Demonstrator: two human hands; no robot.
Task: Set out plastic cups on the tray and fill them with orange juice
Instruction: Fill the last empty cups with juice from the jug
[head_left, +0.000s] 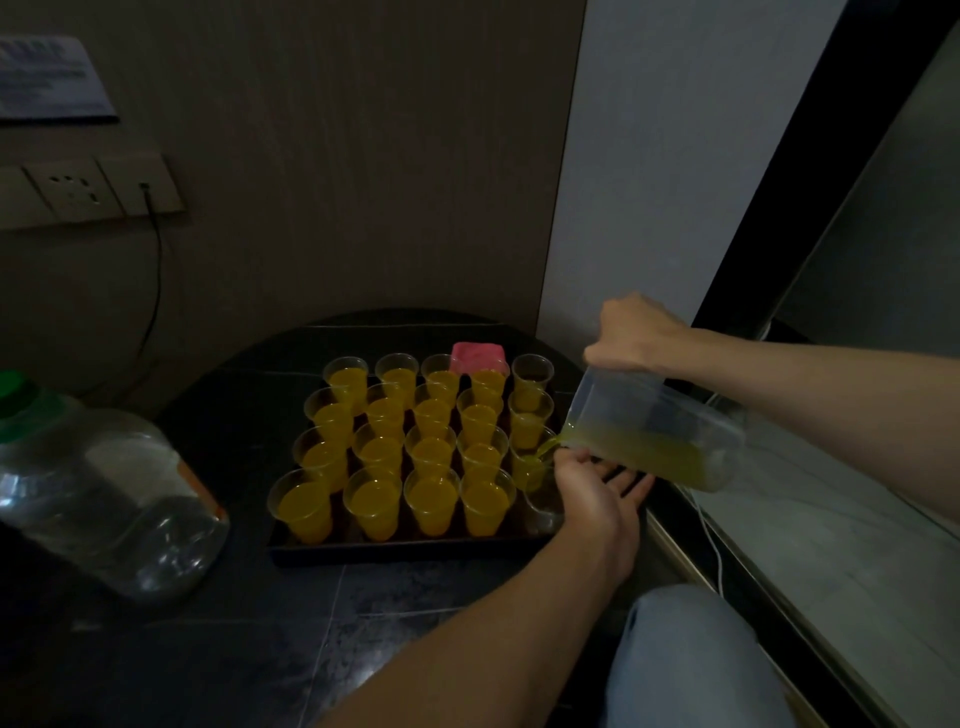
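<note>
A dark tray (395, 552) on the black round table holds several clear plastic cups (431, 499) filled with orange juice. My right hand (631, 338) grips a clear plastic jug (654, 436) from above and tilts it left. Juice runs from the jug's spout into a cup (527, 467) in the tray's right column. My left hand (597, 486) lies flat and palm-up under the jug's spout end, beside that cup. An empty clear cup (543, 512) stands at the tray's near right corner. The far right cup (532, 371) looks nearly empty.
A large empty clear bottle (98, 499) with a green cap stands at the left. A pink block (478, 357) sits behind the cups. A wall socket with a black cable (156, 270) is at the left. A glass partition (831, 467) runs along the right, and my knee (691, 660) is below.
</note>
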